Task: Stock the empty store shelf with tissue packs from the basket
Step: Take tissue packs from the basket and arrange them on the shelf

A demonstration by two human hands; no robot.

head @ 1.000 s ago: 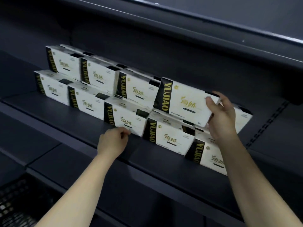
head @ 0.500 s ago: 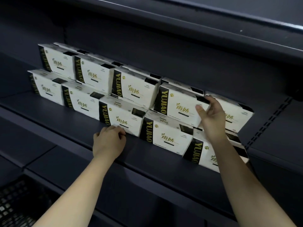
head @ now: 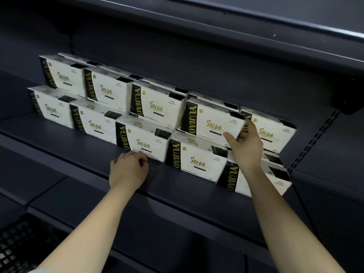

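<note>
Several white tissue packs with black and gold ends stand in two stacked rows on the dark shelf (head: 82, 146). My right hand (head: 245, 148) grips the right end of an upper-row tissue pack (head: 210, 120), thumb on its front and fingers behind it. That pack sits level on the lower row, between an upper pack on its left and another upper pack (head: 269, 131) on its right. My left hand (head: 128, 170) is curled, knuckles resting on the shelf and fingertips touching the lower front edge of a bottom-row pack (head: 142, 139).
A dark shelf board (head: 256, 30) overhangs above. Perforated uprights (head: 315, 142) run down the back panel at right, where the shelf is bare. A black mesh basket (head: 17, 245) shows at the lower left corner, below a lower shelf (head: 49, 194).
My right hand has pushed the upper-row pack back and down from a tilted, forward position into line with its row. My left hand has stayed at the bottom-row pack.
</note>
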